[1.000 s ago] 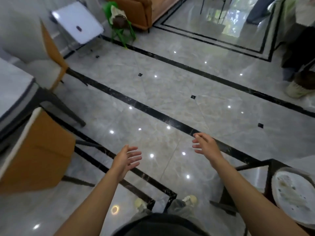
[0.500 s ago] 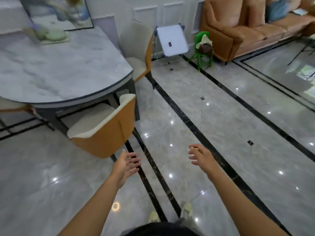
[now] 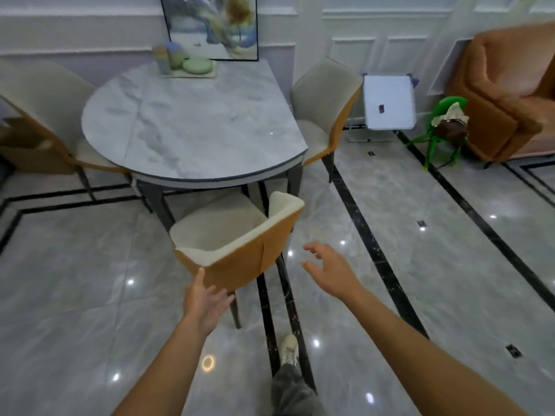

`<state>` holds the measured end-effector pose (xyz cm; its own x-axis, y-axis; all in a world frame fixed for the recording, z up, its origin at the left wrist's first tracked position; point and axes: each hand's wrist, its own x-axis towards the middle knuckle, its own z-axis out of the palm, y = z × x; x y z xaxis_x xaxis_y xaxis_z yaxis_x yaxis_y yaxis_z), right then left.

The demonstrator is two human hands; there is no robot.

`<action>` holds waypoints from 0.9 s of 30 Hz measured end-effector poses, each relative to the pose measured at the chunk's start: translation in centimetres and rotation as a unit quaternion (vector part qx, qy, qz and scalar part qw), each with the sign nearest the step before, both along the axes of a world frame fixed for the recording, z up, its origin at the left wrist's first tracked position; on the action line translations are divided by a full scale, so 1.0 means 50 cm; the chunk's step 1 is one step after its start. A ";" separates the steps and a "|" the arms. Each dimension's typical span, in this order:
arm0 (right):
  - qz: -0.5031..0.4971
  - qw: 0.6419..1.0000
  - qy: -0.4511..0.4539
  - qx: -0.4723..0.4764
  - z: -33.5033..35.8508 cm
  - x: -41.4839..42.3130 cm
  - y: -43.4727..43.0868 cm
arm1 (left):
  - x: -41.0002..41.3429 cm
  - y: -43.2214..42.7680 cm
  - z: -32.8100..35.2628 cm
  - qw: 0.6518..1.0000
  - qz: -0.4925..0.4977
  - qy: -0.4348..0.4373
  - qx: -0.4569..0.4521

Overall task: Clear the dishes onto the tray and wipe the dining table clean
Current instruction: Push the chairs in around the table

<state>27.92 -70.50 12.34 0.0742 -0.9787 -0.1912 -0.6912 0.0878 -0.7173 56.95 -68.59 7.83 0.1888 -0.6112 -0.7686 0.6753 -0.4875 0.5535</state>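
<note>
The dishes (image 3: pixel 196 66), blurred but apparently a green bowl and a cup or two, sat together on the tray (image 3: pixel 210 74) at the far edge of the counter (image 3: pixel 195 130). They were against the wall, below a framed picture (image 3: pixel 210 25). That looked like the clearing step done, with the wiping not yet begun.

A chair (image 3: pixel 237 244) stood pulled out between the person and the counter, its orange back toward the camera. The left hand (image 3: pixel 207 298) reached to the lower edge of that back, fingers (image 3: pixel 220 297) straight and together, holding nothing. Whether they touched the shell I could not tell. The right hand (image 3: pixel 333 268) hung over the floor (image 3: pixel 450 265) just right of the chair, fingers spread wide and loosely bent, also holding nothing.

Both arms were stretched forward, probably to take the chair and shift it aside for reach across the marble top.
</note>
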 end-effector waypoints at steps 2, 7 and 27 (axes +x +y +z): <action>0.055 0.997 0.028 -0.039 0.005 0.017 -0.075 | 0.004 -0.042 0.004 1.000 0.028 0.001 0.000; 0.183 0.968 0.154 -0.071 0.001 0.052 -0.241 | 0.008 -0.128 -0.007 0.996 0.073 -0.037 0.016; 0.314 0.886 0.337 -0.056 -0.101 0.102 -0.488 | 0.051 -0.261 -0.068 0.975 0.194 -0.068 0.087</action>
<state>33.00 -94.91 7.28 0.5170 -0.8003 -0.3036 -0.8528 -0.5120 -0.1027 59.51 -81.63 4.42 0.4871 -0.3367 -0.8059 0.7532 -0.3052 0.5827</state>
